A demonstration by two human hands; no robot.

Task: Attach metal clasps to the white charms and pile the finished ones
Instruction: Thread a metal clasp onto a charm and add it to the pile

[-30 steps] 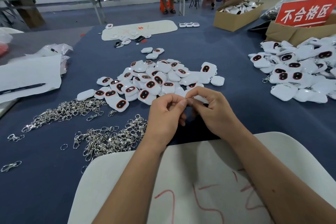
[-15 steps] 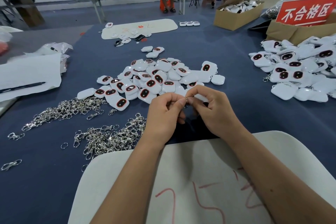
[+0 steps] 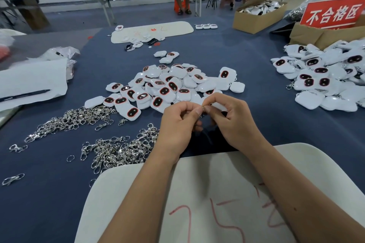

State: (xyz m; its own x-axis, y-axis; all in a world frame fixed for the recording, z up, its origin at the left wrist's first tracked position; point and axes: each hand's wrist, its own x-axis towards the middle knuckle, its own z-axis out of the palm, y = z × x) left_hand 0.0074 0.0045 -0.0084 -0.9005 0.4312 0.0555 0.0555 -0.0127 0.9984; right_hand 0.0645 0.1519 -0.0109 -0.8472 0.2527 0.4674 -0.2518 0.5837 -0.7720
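the left hand (image 3: 178,124) and the right hand (image 3: 235,122) meet fingertip to fingertip above the blue table cloth (image 3: 227,49), both with fingers curled, and together they pinch a small metal clasp (image 3: 202,109) between thumb and forefinger; only a little shiny part of it shows, so its shape is not clear. whether a charm hangs under the fingers i cannot tell. just behind the hands lies the heap of white charms (image 3: 169,85), many with a dark oval face ringed in red. to the left of the left hand are two loose heaps of metal clasps (image 3: 118,150), and some single ones lie apart near the left edge. under the forearms is a white board (image 3: 227,193) with red handwritten marks that i cannot read for sure. at the far right a second pile of charms (image 3: 325,79) rests, some with clasps on them, and behind it a red sign (image 3: 333,15) with white writing "不合格区" stands at a cardboard box (image 3: 316,35). on the left a pen (image 3: 23,95) lies on white paper (image 3: 33,83). between the middle heap and the right pile there is a wide bare strip of cloth.
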